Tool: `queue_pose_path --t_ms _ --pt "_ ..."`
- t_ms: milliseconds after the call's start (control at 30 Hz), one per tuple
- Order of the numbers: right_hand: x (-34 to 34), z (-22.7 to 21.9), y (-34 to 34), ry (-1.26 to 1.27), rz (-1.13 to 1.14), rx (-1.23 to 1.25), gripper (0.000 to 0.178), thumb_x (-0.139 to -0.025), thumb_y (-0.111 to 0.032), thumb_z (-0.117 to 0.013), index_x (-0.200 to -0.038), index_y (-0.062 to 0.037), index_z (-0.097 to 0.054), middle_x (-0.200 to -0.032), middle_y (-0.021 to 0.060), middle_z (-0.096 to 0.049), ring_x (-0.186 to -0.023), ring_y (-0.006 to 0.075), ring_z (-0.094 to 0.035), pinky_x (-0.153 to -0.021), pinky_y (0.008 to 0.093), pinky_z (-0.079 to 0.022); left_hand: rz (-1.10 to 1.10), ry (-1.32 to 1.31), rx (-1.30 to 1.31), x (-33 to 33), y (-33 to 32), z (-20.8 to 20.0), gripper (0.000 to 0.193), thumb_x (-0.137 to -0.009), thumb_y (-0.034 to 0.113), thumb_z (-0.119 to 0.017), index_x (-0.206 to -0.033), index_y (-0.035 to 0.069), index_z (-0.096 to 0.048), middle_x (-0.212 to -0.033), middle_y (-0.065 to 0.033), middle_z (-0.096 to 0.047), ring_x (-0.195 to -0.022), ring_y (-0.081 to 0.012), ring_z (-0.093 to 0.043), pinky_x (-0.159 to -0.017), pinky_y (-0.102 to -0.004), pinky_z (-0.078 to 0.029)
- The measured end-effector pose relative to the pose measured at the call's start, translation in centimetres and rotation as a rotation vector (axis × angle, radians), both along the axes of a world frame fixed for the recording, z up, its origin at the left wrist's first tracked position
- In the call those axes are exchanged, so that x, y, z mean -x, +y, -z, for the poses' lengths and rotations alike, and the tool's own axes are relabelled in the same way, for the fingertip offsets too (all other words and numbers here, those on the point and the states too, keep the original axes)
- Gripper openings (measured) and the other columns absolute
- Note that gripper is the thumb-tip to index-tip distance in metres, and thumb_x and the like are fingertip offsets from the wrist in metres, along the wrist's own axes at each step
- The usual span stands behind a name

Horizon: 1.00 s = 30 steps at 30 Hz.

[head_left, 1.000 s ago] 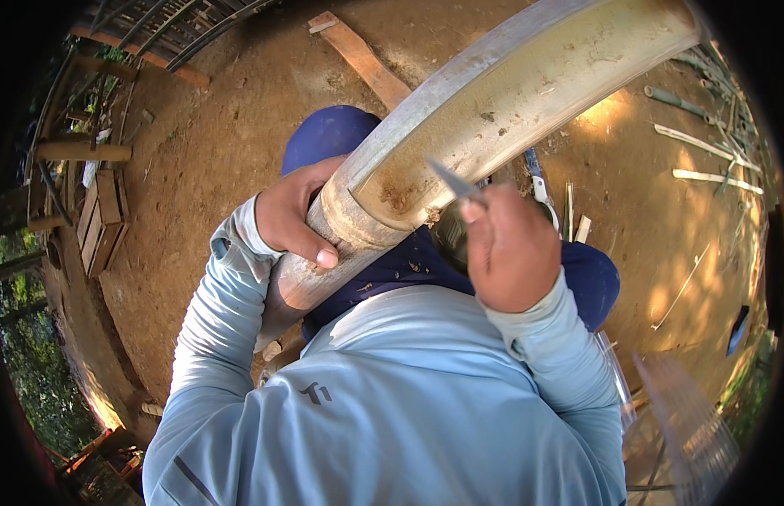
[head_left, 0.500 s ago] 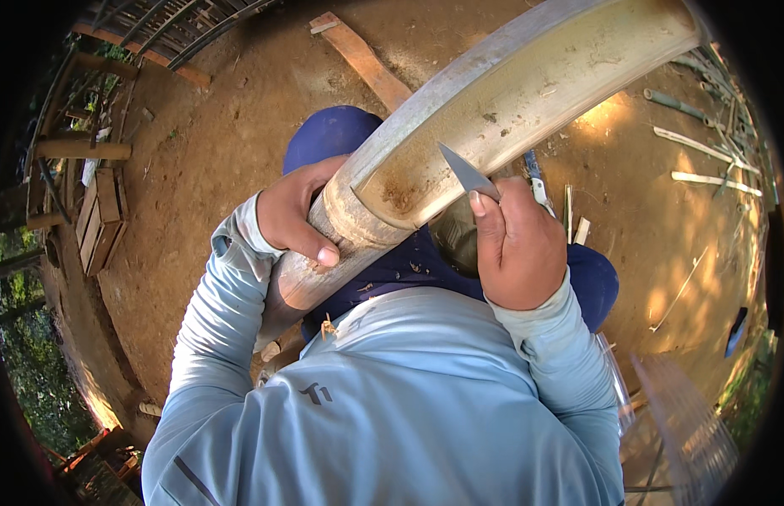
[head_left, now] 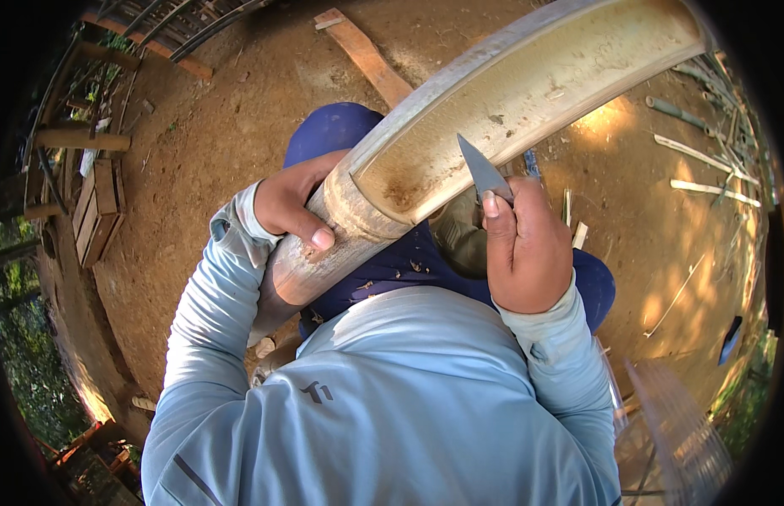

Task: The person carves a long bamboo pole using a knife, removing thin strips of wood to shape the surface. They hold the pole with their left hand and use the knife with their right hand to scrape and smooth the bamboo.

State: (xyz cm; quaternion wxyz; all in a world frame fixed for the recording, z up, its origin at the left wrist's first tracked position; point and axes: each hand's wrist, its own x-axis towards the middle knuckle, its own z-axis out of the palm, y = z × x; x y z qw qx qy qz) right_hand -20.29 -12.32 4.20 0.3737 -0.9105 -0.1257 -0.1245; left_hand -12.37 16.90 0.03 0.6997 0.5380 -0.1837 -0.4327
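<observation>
A thick bamboo pole (head_left: 324, 268) lies slantwise across my lap, its far length cut open into a pale trough. My left hand (head_left: 301, 202) is wrapped round the uncut part just below the node, with the thumb on top. In my right hand (head_left: 531, 244) is a knife (head_left: 484, 171), its pointed grey blade tilted up and to the left, with the thumb against the blade's base. The blade shows in front of the trough's near edge; whether it touches the bamboo I cannot tell. The knife's handle is hidden in the fist.
A reddish plank (head_left: 365, 57) lies on the dirt floor beyond my knee. Bamboo poles and pale strips (head_left: 716, 194) are scattered at the right. A wooden crate (head_left: 96, 212) stands at the left. Close to my right elbow is a clear ribbed sheet (head_left: 683, 426).
My right hand has shifted slightly right with the knife, and the blade now points more steeply upward. A curled shaving on my shirt is gone. My left hand keeps its grip.
</observation>
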Motion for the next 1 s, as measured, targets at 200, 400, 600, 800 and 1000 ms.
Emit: queue_pose_path --t_ms 200,400,600,800,1000 --pt "-0.7 -0.7 0.6 -0.038 0.053 -0.002 0.015 -0.101 -0.019 -0.057 -0.098 -0.0051 -0.059 -0.076 0.0168 -0.062 -0.064 0.0397 -0.063 -0.057 0.0461 -0.049 -0.009 -0.009 -0.014 0.4 0.3 -0.2 0.113 -0.061 0.033 -0.096 -0.15 -0.004 -0.038 -0.143 -0.0136 -0.053 -0.132 -0.0226 -0.048 -0.114 -0.0338 -0.031" --pt "0.4 0.2 1.5 -0.029 -0.105 0.086 0.014 -0.098 -0.019 -0.06 -0.095 -0.0058 -0.057 -0.074 0.0177 -0.061 -0.065 0.0402 -0.063 -0.057 0.0477 -0.048 0.02 0.003 0.003 0.0 0.3 0.3 0.114 -0.061 0.035 -0.096 -0.15 -0.005 -0.037 -0.143 -0.0139 -0.052 -0.132 -0.0231 -0.047 -0.115 -0.0342 -0.031" --pt "1.2 1.3 2.3 0.044 -0.18 0.072 0.012 -0.097 -0.017 -0.061 -0.095 -0.0055 -0.056 -0.072 0.0171 -0.06 -0.066 0.0394 -0.063 -0.056 0.0483 -0.048 0.016 0.023 0.011 -0.1 0.0 -0.3 0.113 -0.062 0.033 -0.096 -0.15 -0.005 -0.036 -0.143 -0.0135 -0.052 -0.132 -0.0227 -0.048 -0.114 -0.0341 -0.032" --pt "1.2 1.0 2.1 0.046 -0.148 0.103 0.014 -0.098 -0.018 -0.059 -0.094 -0.0054 -0.055 -0.074 0.0167 -0.061 -0.067 0.0398 -0.063 -0.057 0.0485 -0.048 -0.007 0.008 -0.008 0.4 0.0 -0.5 0.112 -0.062 0.032 -0.096 -0.15 -0.004 -0.037 -0.142 -0.0135 -0.053 -0.131 -0.0221 -0.048 -0.114 -0.0338 -0.032" --pt "-0.1 -1.2 0.5 0.028 0.019 0.081 0.016 -0.102 -0.02 -0.055 -0.097 -0.0046 -0.056 -0.076 0.0185 -0.062 -0.068 0.0417 -0.063 -0.057 0.0481 -0.048 -0.06 -0.085 -0.048 1.2 -0.3 -0.7 0.11 -0.062 0.029 -0.095 -0.15 -0.004 -0.037 -0.14 -0.0134 -0.054 -0.13 -0.0219 -0.049 -0.113 -0.034 -0.033"
